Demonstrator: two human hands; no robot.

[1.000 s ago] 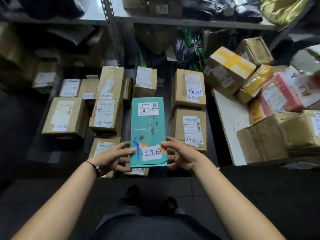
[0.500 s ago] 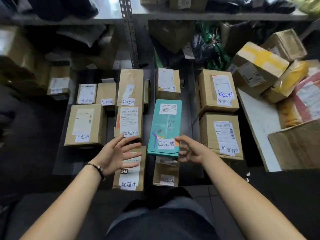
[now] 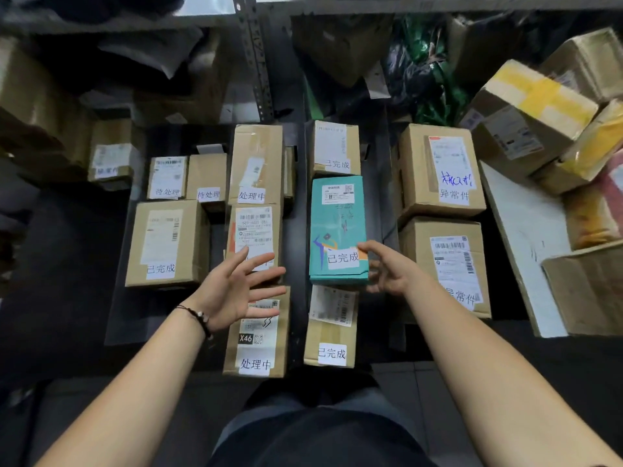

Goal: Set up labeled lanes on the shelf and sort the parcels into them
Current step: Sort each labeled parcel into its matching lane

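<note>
On my feed the teal parcel point(image 3: 338, 227) lies flat in the 已完成 lane, between the rear box point(image 3: 335, 148) and the front box point(image 3: 332, 326), which carry the same tag; its near end seems to overlap the front box, though I cannot tell whether it rests on it. The left hand point(image 3: 236, 291) hovers over the 处理中 boxes point(image 3: 256, 230), fingers spread wide, holding nothing; the right hand point(image 3: 391, 271) sits just beside the parcel's near right corner, fingers loosely curled and apart, gripping nothing. Whether the forefinger touches the paper tag I cannot tell.

What worries me: a careless brush from that forefinger could skew the parcel toward the 异常件 lane or lift its tag; if the near end is perched, a nudge could tip it. I also judge the stray box point(image 3: 167, 242) a likely mis-sort; it is tagged 已完成 yet stands far left, near the 待处理 pair point(image 3: 167, 178) and well apart from its lane.
</note>
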